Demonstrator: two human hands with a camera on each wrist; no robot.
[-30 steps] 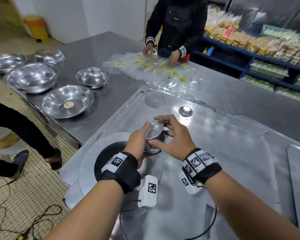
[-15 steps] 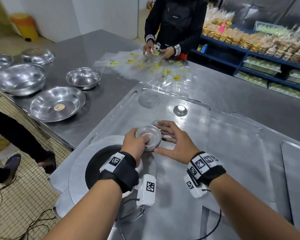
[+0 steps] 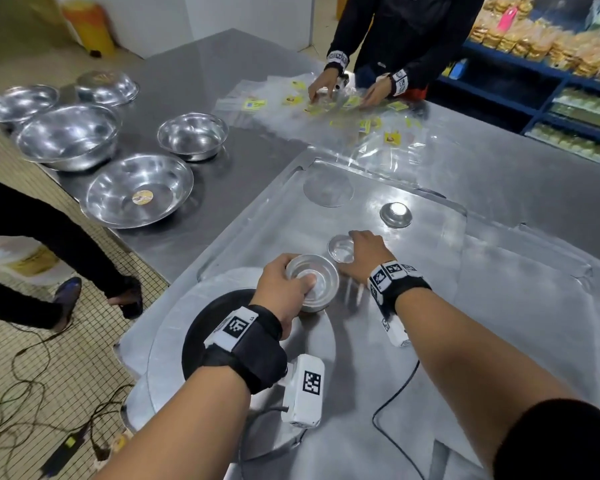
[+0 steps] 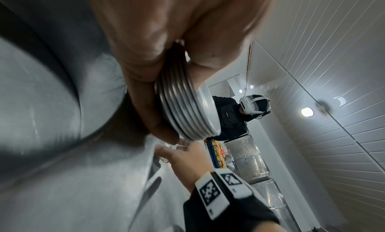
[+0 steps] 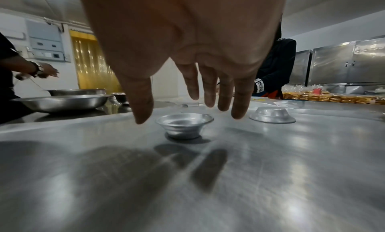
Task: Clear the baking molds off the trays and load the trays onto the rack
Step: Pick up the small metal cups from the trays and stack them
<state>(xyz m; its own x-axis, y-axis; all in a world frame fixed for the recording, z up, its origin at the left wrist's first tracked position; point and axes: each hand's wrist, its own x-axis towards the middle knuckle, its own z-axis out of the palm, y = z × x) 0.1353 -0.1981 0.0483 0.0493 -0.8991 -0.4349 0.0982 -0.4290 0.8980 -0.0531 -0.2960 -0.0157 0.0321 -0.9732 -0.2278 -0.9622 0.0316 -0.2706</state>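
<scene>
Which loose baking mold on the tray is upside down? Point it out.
The far baking mold, beyond the right hand, lies rim-down with its flat base up. The near mold, under that hand's fingers, sits upright and open.

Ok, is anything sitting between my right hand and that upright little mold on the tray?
Nothing visible. The right hand hovers open just above the upright mold, fingers spread over its rim, with only bare tray beneath. The upside-down mold sits off to the side.

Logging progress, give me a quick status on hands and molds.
Left hand holds mold stack. Right hand open over upright mold, not touching. Inverted mold left on tray.
</scene>
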